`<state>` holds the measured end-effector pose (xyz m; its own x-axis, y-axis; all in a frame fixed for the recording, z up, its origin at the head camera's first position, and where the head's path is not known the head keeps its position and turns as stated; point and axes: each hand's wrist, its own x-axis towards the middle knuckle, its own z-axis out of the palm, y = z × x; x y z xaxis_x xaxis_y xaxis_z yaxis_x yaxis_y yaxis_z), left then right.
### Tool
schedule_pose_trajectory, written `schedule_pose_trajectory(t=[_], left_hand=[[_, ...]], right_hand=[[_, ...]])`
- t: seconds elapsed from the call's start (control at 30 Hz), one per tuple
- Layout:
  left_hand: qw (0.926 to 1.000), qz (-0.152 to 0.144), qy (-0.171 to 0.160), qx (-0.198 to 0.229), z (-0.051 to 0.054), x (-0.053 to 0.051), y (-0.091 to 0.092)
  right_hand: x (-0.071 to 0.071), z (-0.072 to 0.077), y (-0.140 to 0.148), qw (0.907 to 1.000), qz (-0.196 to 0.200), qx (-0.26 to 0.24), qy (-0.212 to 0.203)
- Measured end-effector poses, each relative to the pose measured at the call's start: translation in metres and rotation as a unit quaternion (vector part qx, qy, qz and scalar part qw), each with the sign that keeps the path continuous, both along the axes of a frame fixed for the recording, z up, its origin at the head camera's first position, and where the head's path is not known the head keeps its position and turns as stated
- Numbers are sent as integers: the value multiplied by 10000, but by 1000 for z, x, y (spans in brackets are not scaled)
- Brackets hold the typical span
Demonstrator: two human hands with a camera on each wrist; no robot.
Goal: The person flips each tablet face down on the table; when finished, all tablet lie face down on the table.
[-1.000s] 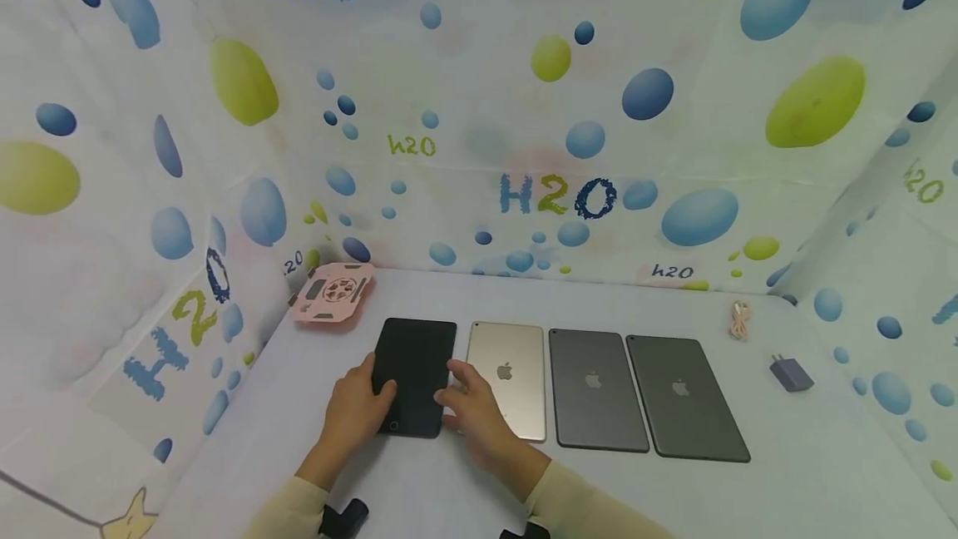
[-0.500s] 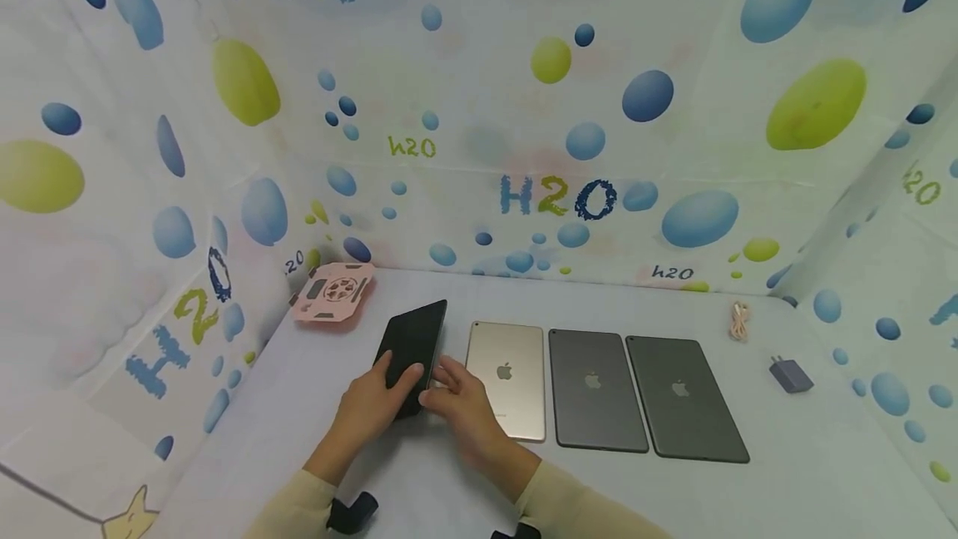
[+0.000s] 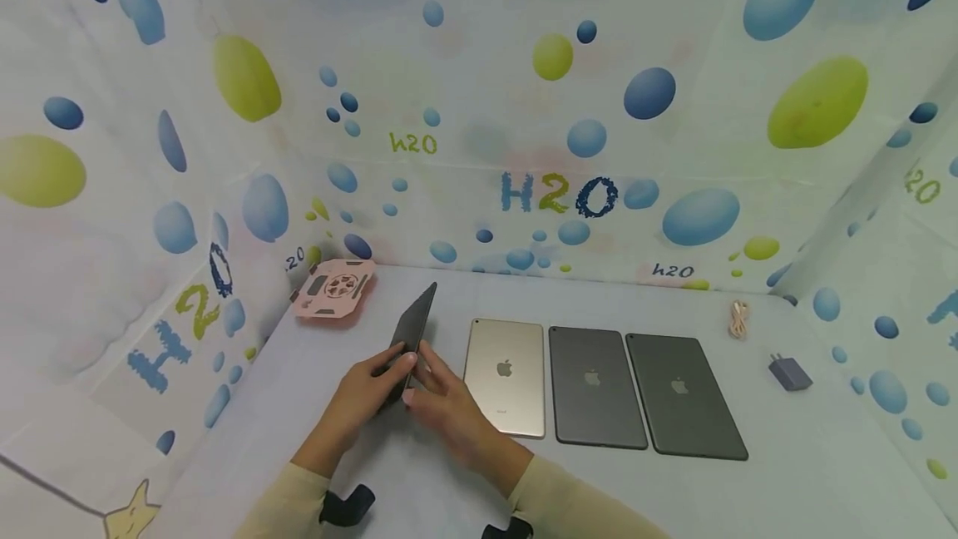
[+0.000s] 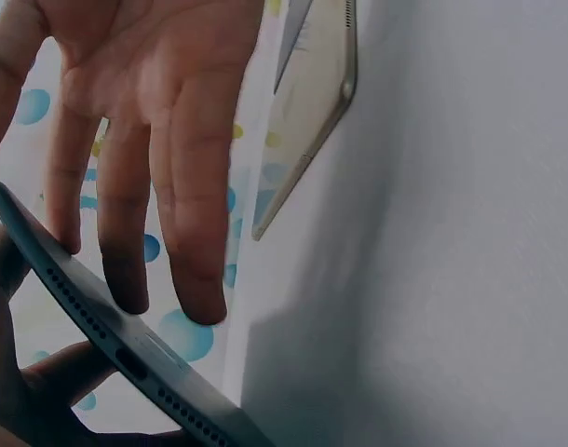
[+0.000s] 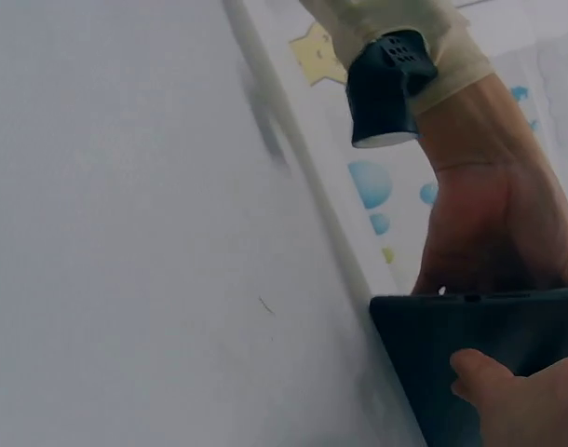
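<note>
A dark tablet [image 3: 414,321] is tilted up steeply at the left of the table, its right side raised. My left hand [image 3: 352,402] grips it from the left, thumb on one face. Just to its right, my right hand [image 3: 460,422] has fairly straight fingers by the tablet's other face. In the left wrist view, the right hand [image 4: 158,102] shows its palm, with fingertips at or very near the tablet's face above a bottom edge with speaker holes and a port [image 4: 132,363]. The right wrist view shows a right-hand finger [image 5: 484,372] against the tablet [image 5: 414,335].
A gold tablet [image 3: 505,389], a grey tablet [image 3: 595,398] and a darker grey tablet [image 3: 684,406] lie back-up in a row. At the back left sits a pink case [image 3: 334,289]. A coiled cable [image 3: 738,320] and a plug adapter [image 3: 789,373] lie at the right.
The dark tablet has gone from lying nearly level, screen up, to standing steeply tilted, its right side rising. Both hands have moved in closer together around it. The other tablets have not moved.
</note>
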<state>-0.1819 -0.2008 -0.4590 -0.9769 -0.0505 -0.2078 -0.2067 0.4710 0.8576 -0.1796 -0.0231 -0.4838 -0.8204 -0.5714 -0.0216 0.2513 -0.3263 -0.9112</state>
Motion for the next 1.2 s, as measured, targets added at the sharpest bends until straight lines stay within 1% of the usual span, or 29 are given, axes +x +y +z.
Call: schedule_pose_trajectory(t=[0.1,0.2,0.23,0.3,0.37,0.43,0.47,0.53,0.63,0.67,0.7,0.73,0.8,0.87,0.9,1.0,1.07,1.1,1.13,1.17,1.2], left_hand=[[9993,22,-52,373,2,0,0],[9978,4,-68,664,2,0,0],[9968,-26,-54,799,2,0,0],[9932,-62,-28,1165,3,1,-1],[9871,-113,-25,1596,5,1,-1],[9788,-191,-31,2040,8,1,-1],[9731,-229,-55,2292,10,1,-2],[9585,-286,-109,2834,13,3,-4],[9327,-235,-112,3598,17,4,-10],[9260,-225,-77,3767,17,4,-12],[9222,-227,-10,3860,18,3,-14],[9208,-226,62,3892,18,3,-17],[9217,-263,207,3865,18,1,-21],[9211,-184,304,3878,18,-1,-26],[9194,-107,333,3918,18,-2,-28],[9078,188,337,4175,15,-3,-35],[9041,276,313,4253,13,-4,-38],[9052,309,299,4229,12,-5,-39],[9080,329,275,4168,10,-5,-41],[9157,358,242,3995,9,-6,-41],[9259,368,208,3753,7,-7,-42]], right_hand=[[1,0,-2,9998,136,-115,81],[1,0,-2,9992,54,-6,393],[1,1,-2,9985,8,72,537],[0,1,-2,9950,-115,400,911],[0,3,-1,9890,-219,708,1282],[1,5,0,9803,-354,1085,1610],[2,6,0,9747,-434,1281,1779],[4,9,1,9650,-626,1579,1997],[5,12,0,9530,-896,1908,2174],[4,13,0,9500,-984,1971,2211],[4,14,0,9484,-1069,2009,2210],[3,14,1,9473,-1141,2023,2206],[0,16,2,9454,-1276,2089,2152],[-3,16,4,9457,-1436,2117,2005],[-5,16,6,9468,-1515,2118,1890],[-13,17,11,9529,-1670,1967,1597],[-19,18,14,9584,-1612,1779,1541],[-22,19,16,9604,-1558,1722,1541],[-25,19,17,9612,-1497,1716,1560],[-27,18,19,9614,-1447,1751,1551],[-30,18,20,9605,-1409,1835,1547]])
